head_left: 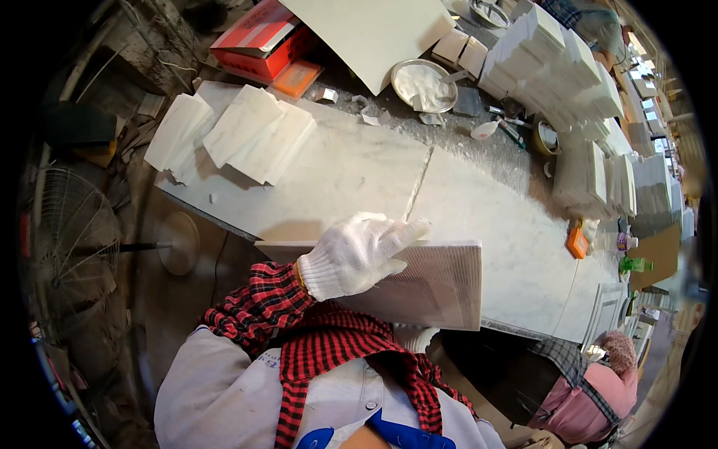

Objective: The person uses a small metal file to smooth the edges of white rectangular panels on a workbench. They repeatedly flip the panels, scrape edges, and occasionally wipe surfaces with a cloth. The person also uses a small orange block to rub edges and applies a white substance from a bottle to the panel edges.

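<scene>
A pale rectangular stone tile (441,288) with a finely ribbed grey-brown face is held tilted at the near edge of the marble worktop (359,161). My left hand (355,251), in a white knitted glove, lies across its upper edge, thumb on the ribbed face and fingers reaching over the top. Below the tile's lower edge shows the white glove cuff of my right hand (415,338); the tile hides its fingers. Both forearms wear red and black checked sleeves.
White tile stacks lie at the left (258,135) and rise in tall piles at the right (550,67). Behind are a bowl of white paste (424,86), a red box (265,41) and small tools. A caged fan (75,239) stands left; a person in pink (580,396) is at right.
</scene>
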Tool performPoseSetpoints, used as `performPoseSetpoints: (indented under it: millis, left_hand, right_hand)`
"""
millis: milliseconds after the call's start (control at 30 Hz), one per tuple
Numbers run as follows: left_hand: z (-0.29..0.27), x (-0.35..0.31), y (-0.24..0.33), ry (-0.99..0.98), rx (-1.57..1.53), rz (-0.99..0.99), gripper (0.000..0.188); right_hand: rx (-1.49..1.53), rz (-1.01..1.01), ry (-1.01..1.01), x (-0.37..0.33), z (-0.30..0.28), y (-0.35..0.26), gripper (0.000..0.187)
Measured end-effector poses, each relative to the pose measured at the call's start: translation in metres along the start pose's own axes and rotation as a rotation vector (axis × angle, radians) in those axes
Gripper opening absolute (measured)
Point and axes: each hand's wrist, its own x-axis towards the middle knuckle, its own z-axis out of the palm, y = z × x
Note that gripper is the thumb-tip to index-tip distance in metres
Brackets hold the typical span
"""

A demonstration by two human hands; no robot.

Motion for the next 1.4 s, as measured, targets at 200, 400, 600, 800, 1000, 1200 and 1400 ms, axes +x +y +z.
performPoseSetpoints:
  millis: [200, 400, 600, 800, 1000, 1200, 1400]
  left_hand:
    - [-0.004, 0.028, 0.01, 0.01, -0.054, 0.239, 0.062]
    - [0.011, 0.032, 0.009, -0.014, -0.173, 0.201, 0.057]
    - [0.0, 0.028, 0.009, -0.095, -0.336, 0.044, 0.05]
    - [-0.002, 0.032, 0.016, -0.083, -0.559, -0.041, 0.055]
    - [0.006, 0.032, 0.019, 0.008, -0.534, 0.005, 0.058]
    - [-0.002, 0.032, 0.026, -0.003, -0.368, 0.056, 0.059]
    - [0.01, 0.028, 0.018, 0.071, -0.385, 0.071, 0.052]
  right_hand:
    - [-0.095, -0.041, -0.025, -0.004, 0.018, 0.006, 0.07]
    - [-0.159, -0.053, 0.02, -0.037, 0.054, 0.006, 0.074]
    - [-0.109, -0.285, 0.094, -0.077, 0.049, -0.022, 0.084]
    - [-0.407, -0.801, -0.293, -0.146, 0.077, -0.131, 0.052]
    - [-0.81, -1.012, -0.194, -0.141, 0.262, -0.101, 0.037]
    - [-1.31, -0.51, -0.651, -0.068, 0.416, -0.053, 0.038]
    - [-1.831, -0.834, -0.733, -0.004, 0.492, 0.041, 0.064]
